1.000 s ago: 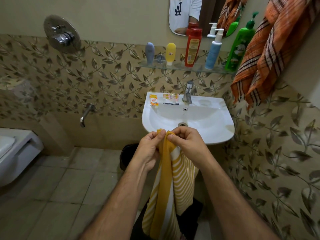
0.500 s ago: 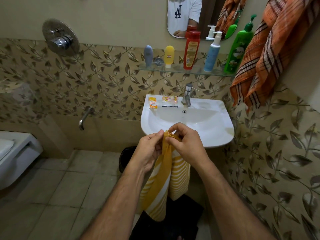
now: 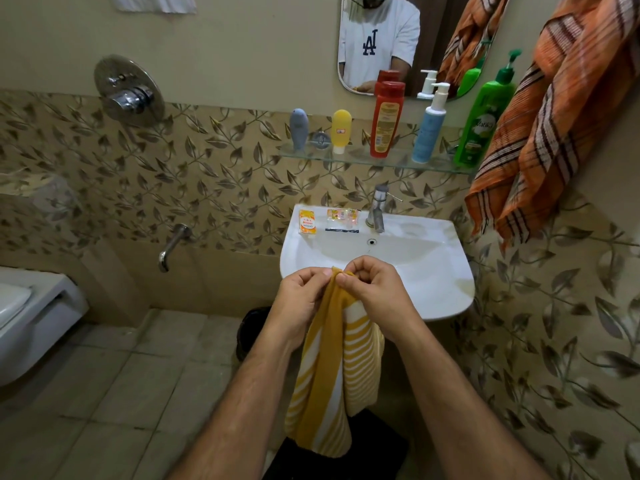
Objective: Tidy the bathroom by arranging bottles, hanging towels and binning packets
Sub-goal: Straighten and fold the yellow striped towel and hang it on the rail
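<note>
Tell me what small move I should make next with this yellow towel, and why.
Probably slide your hands apart along the top edge to open it out. Your left hand and right hand pinch the yellow striped towel at one bunched spot, so it hangs folded in front of the sink, not ready for hanging.

Five bottles stand on the shelf above the sink; packets lie left of its tap.
</note>
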`<state>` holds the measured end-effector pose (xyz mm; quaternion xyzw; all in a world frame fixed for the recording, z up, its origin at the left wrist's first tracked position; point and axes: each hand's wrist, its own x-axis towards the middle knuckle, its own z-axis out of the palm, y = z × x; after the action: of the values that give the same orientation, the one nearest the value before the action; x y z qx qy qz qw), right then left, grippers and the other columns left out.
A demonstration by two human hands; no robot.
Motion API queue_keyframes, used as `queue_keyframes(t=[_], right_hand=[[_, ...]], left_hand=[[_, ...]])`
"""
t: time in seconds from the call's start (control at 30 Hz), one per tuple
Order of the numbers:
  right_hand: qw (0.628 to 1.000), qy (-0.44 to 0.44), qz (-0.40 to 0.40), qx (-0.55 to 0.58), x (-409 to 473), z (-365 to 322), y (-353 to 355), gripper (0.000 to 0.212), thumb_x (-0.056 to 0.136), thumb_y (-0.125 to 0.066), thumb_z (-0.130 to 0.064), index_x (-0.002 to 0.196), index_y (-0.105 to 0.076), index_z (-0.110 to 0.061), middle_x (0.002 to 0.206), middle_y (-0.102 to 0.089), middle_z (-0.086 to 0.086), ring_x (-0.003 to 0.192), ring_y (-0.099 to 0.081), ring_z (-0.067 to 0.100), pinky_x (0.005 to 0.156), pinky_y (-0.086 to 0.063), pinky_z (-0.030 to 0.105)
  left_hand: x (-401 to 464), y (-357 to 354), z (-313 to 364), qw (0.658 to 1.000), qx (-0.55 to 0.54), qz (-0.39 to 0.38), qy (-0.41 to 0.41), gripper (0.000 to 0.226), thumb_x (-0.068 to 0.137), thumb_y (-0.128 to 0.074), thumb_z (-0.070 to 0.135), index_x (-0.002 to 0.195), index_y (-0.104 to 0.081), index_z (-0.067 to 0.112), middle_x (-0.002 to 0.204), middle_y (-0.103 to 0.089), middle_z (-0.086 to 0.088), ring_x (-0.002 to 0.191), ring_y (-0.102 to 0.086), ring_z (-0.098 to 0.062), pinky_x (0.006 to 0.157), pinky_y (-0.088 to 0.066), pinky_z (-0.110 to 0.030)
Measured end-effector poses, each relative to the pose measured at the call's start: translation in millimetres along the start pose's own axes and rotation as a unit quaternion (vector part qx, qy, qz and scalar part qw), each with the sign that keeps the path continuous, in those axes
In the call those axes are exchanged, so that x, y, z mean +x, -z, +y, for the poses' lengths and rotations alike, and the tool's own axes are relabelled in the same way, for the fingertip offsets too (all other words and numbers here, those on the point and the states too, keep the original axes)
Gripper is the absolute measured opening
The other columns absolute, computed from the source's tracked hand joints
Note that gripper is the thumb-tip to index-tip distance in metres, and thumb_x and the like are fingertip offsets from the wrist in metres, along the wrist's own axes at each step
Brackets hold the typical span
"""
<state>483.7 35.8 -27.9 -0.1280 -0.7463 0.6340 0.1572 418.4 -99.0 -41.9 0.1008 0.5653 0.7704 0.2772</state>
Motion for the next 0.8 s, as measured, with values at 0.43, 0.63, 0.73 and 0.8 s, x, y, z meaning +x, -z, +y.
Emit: queue_keyframes(t=[0.43, 0.63, 0.73, 0.8], right_hand=[[0.997, -0.003, -0.053, 0.059, 40, 2, 32, 0.008, 0.087, -0.074, -0.014, 0.085, -0.066, -0.016, 0.063, -0.059, 0.001, 0.064, -0.057, 0.016, 0.063, -0.051, 0.027], [0.992, 0.003, -0.102, 0.070, 49, 7, 51, 0.020, 0.078, -0.082, -0.011, 0.075, -0.065, -0.022, 0.054, -0.059, -0.006, 0.051, -0.056, 0.007, 0.053, -0.048, 0.018], [0.983, -0.002, -0.176, 0.055, 51, 5, 58, 0.018, 0.079, -0.079, -0.011, 0.073, -0.073, -0.026, 0.064, -0.070, -0.003, 0.057, -0.063, 0.005, 0.051, -0.046, 0.015], [0.978, -0.007, -0.205, 0.045, 55, 3, 61, 0.019, 0.083, -0.075, -0.009, 0.078, -0.075, -0.027, 0.071, -0.073, -0.002, 0.062, -0.064, 0.008, 0.054, -0.047, 0.019]], left_hand=[[35, -16, -5, 0.997, 0.049, 0.021, -0.063, 0.038, 0.068, -0.081, 0.036, 0.097, -0.078, 0.011, 0.097, -0.076, -0.013, 0.088, -0.073, -0.023, 0.071, -0.057, -0.028], [52, -31, -6, 0.993, 0.003, 0.116, -0.033, 0.006, 0.084, -0.076, 0.020, 0.080, -0.080, 0.016, 0.080, -0.076, -0.009, 0.070, -0.071, -0.017, 0.059, -0.055, -0.028], [57, -40, -8, 0.988, 0.022, 0.144, -0.056, 0.005, 0.086, -0.075, 0.014, 0.086, -0.078, 0.010, 0.081, -0.077, -0.010, 0.071, -0.072, -0.017, 0.059, -0.056, -0.026], [59, -45, -10, 0.989, 0.024, 0.137, -0.059, 0.005, 0.086, -0.075, 0.012, 0.088, -0.077, 0.008, 0.081, -0.077, -0.009, 0.071, -0.073, -0.016, 0.058, -0.055, -0.023]])
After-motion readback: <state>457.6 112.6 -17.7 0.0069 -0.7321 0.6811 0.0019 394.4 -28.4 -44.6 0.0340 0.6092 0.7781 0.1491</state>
